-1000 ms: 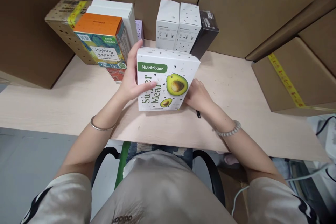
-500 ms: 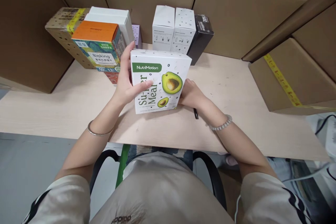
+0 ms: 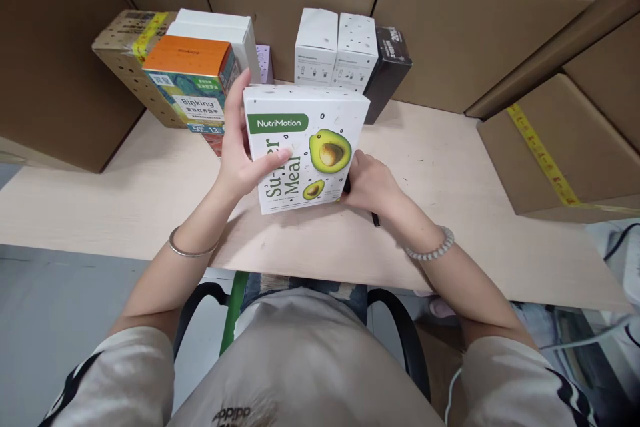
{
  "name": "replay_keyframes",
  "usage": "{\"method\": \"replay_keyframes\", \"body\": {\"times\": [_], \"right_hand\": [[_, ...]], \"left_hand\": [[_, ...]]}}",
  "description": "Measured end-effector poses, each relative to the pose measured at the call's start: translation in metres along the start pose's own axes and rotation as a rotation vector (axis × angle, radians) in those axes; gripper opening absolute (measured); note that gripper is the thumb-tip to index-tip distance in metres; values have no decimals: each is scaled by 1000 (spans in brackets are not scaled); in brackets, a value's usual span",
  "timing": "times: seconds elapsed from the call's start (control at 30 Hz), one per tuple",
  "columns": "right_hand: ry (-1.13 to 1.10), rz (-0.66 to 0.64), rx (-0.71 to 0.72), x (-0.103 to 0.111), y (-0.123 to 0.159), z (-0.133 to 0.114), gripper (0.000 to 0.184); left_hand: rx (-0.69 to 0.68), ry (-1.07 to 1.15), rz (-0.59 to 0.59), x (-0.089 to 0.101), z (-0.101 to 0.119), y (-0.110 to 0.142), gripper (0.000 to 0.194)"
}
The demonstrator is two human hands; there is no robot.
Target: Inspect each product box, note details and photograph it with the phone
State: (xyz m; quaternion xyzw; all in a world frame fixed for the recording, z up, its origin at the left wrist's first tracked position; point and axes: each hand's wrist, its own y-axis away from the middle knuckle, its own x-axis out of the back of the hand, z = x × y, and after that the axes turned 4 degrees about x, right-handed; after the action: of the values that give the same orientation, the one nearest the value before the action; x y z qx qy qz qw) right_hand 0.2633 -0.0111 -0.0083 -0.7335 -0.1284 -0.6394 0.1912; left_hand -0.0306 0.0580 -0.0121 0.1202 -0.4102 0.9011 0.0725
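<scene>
A white box (image 3: pixel 305 147) printed with avocados and "NutriMotion Super Meal" stands on its lower edge on the pale wooden table (image 3: pixel 450 167). My left hand (image 3: pixel 240 147) grips its left side, thumb across the front. My right hand (image 3: pixel 367 183) is closed at the box's lower right corner around a thin black pen-like thing (image 3: pixel 376 218), whose tip pokes out below the hand.
An orange-topped box (image 3: pixel 193 83), white boxes (image 3: pixel 220 27) and a perforated brown carton (image 3: pixel 125 47) stand at the back left. Two white cartons (image 3: pixel 335 50) and a black one (image 3: pixel 387 70) stand behind. Large cardboard boxes (image 3: pixel 560 140) wall the table.
The avocado box has tipped up a little and shifted slightly away from me. Both hands have kept their hold.
</scene>
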Motion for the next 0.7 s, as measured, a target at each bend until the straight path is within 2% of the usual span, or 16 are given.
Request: {"method": "replay_keyframes", "body": {"times": [0.1, 0.17, 0.27, 0.43, 0.57, 0.7], "right_hand": [[59, -18, -117, 5, 8, -4, 78], [91, 28, -202, 6, 15, -2, 82], [98, 170, -313, 5, 26, 8, 83], [-54, 464, -464, 7, 37, 28, 88], [-198, 627, -337, 12, 45, 28, 96], [-292, 669, -218, 9, 54, 10, 99]], "left_hand": [[33, 11, 64, -2, 3, 0, 117], [29, 11, 101, -5, 4, 0, 118], [52, 12, 126, -11, 5, 0, 127], [112, 58, 58, -22, 2, 8, 130], [107, 36, 94, -28, -6, 14, 134], [137, 12, 101, -30, -11, 16, 133]]}}
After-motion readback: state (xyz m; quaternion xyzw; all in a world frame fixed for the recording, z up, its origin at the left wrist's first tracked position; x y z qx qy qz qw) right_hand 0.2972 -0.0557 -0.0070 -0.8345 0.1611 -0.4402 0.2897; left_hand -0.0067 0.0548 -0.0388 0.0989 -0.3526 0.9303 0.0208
